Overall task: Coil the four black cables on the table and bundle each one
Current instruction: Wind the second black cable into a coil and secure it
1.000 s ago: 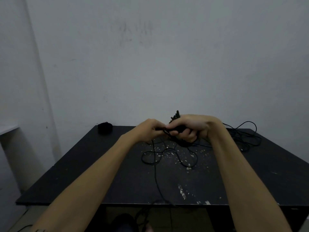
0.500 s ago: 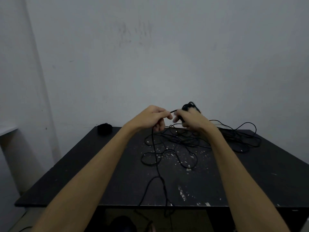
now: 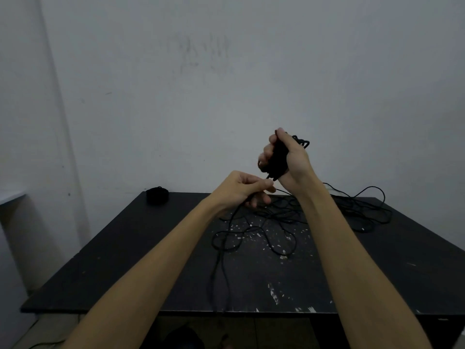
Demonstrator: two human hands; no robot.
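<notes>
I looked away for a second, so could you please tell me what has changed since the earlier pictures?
The right hand rose well above the table, gripping the wound coil. The left hand kept pinching the cable, now below it. The finished bundle at the far left corner stayed put.

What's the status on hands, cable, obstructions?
Right hand grips coil. Left hand pinches its tail. Loose cables tangled beneath. One bundle done.

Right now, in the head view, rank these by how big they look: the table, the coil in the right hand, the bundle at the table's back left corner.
1. table, largest by far.
2. and 3. coil in the right hand and finished bundle: they look alike, and the coil is nearer the camera, so unranked.
</notes>
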